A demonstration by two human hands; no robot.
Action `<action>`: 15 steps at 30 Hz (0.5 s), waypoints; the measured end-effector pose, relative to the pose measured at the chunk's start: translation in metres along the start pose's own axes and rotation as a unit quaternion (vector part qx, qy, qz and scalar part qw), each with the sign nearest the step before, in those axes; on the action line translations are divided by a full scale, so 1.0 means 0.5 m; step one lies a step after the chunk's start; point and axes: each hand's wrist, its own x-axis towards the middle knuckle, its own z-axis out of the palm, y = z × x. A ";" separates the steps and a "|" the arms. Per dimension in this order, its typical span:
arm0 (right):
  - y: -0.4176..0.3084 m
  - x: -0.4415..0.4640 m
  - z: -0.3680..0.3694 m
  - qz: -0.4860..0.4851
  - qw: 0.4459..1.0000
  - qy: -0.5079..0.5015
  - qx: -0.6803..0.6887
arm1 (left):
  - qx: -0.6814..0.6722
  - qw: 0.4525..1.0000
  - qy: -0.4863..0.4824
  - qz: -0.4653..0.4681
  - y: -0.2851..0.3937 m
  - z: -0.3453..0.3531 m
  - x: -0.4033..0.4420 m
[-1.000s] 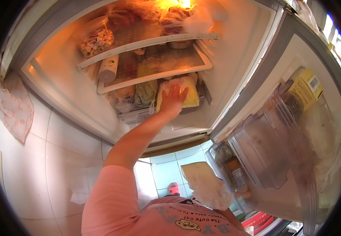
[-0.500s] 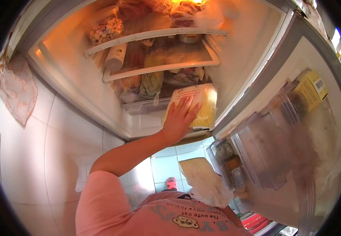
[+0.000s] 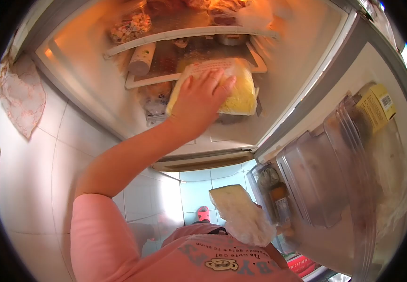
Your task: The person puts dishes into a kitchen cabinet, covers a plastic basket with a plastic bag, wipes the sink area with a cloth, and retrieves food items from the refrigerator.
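My left hand (image 3: 203, 96) grips a large yellow package (image 3: 243, 91) with a clear wrapper and red print. Its palm and fingers lie over the package's front, which is tilted up before the lower fridge shelf (image 3: 135, 82). Low at the centre right, a pale block in a clear plastic bag (image 3: 243, 216) is held up at the end of my right forearm. The bag hides nearly all of my right hand, so its fingers cannot be made out.
The open fridge door (image 3: 353, 61) stands on the right, with clear plastic bins (image 3: 309, 178) and a yellow box (image 3: 377, 107). A white bottle (image 3: 142, 58) lies on the lower shelf. Bagged food fills the upper shelf (image 3: 189, 34). A patterned cloth (image 3: 23, 96) hangs at the left.
The yellow package came forward out of the lower compartment, then rose and moved left with my left hand. It now covers part of the lower shelf. The bagged block has barely moved.
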 end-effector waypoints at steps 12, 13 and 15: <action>-0.012 0.002 0.003 -0.019 1.000 0.001 -0.020 | 0.142 0.987 -0.023 -0.071 -0.145 0.068 0.067; -0.012 0.004 0.004 -0.021 1.000 0.001 -0.022 | 0.139 0.988 -0.027 -0.068 -0.157 0.074 0.076; -0.011 0.005 0.006 -0.023 1.000 0.001 -0.021 | 0.167 0.983 -0.038 -0.066 -0.183 0.088 0.097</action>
